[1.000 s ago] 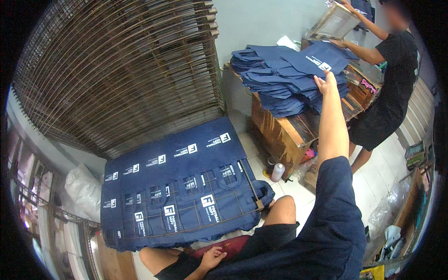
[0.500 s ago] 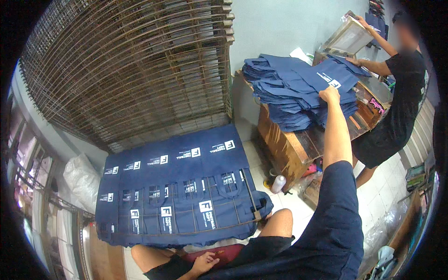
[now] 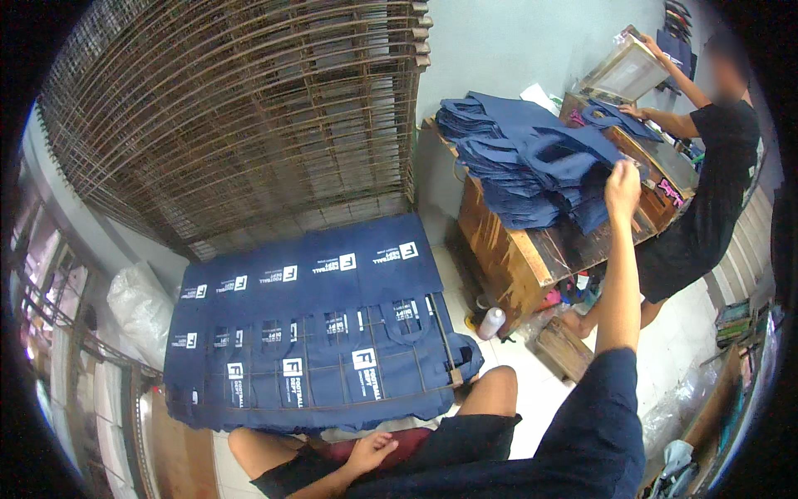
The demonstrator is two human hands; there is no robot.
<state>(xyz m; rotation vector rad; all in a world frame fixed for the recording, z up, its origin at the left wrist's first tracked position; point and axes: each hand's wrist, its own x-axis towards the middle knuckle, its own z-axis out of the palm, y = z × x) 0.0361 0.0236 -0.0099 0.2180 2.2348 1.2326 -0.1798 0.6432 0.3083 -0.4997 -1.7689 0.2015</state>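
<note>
My right hand (image 3: 623, 193) is stretched out to the right, closed on the corner of a navy fabric bag (image 3: 578, 150). That bag is partly lifted and bent over the pile of navy bags (image 3: 490, 154) on the wooden bench. My left hand (image 3: 371, 454) rests above my lap, its fingers loosely curled and apart, with nothing in it. In front of me, navy bags with white prints (image 3: 316, 291) lie spread in rows, with a wire rack (image 3: 416, 389) among them.
Tall stacked wire racks (image 3: 249, 108) stand at the back left. A co-worker in black (image 3: 706, 191) holds a framed screen (image 3: 623, 71) over a navy bag at the wooden bench (image 3: 507, 249). A white bottle (image 3: 491, 323) and a wooden stool (image 3: 565, 348) stand on the floor. A plastic sack (image 3: 137, 308) is at left.
My right hand has moved right and slightly down, pulling the bag's corner, so its printed side has folded out of sight. My left hand has stayed about where it was.
</note>
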